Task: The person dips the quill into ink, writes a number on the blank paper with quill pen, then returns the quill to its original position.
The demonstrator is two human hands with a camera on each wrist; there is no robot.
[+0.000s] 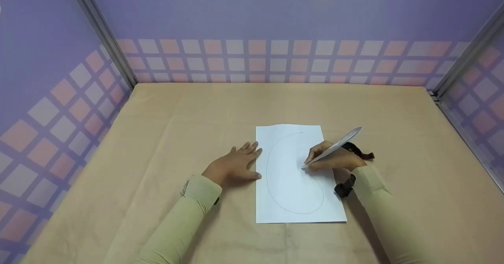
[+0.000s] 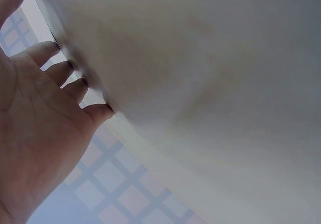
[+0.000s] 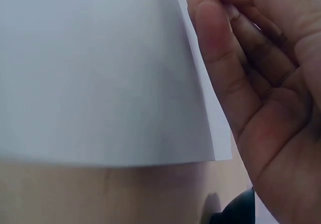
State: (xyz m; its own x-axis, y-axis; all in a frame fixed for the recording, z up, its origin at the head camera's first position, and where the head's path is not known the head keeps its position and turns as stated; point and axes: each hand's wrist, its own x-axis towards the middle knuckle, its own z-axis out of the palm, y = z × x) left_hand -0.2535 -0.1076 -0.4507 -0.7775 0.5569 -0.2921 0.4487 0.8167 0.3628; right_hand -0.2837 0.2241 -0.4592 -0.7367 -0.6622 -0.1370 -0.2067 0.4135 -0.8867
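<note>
A white sheet of paper lies upright on the table, with a thin curved line drawn on it. The line runs from near the top edge, down the left side, round the bottom and up to the pen tip. My right hand pinches a silvery pen with a broad, feather-like upper end, its tip on the paper. In the right wrist view, thumb and fingers come together at the top and hide most of the pen. My left hand rests flat, fingers spread, fingertips at the paper's left edge.
A beige cloth covers the table. Purple walls with pink and white squares stand at the back and both sides, joined by grey metal posts. A black strap with a dark device sits at the right wrist.
</note>
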